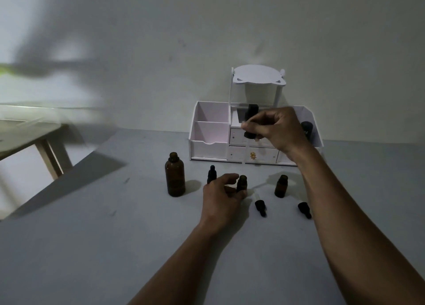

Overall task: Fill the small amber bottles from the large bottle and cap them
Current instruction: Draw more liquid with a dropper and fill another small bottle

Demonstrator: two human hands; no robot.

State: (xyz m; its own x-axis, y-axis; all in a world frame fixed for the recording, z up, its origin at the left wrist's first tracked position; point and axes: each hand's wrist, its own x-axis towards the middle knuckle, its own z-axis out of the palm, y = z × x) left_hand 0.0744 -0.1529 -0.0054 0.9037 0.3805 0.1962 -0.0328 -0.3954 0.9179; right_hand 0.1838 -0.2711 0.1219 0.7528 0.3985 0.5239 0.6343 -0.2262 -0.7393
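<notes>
The large amber bottle (175, 174) stands uncapped on the grey table, left of centre. My left hand (222, 195) grips a small open amber bottle (242, 182) upright on the table. My right hand (277, 129) holds a black dropper (250, 129) above it, bulb up, its clear glass tube hanging down toward the bottle's mouth. Behind my left hand stands a capped small bottle (211, 173). Another small amber bottle (281, 186) stands open to the right. Two black dropper caps (260, 207) (305, 209) lie on the table nearer to me.
A white desk organiser (207, 129) with drawers and a raised shelf stands against the wall behind the bottles; a dark bottle (307, 128) sits in its right compartment. A wooden table (30, 134) is at the far left.
</notes>
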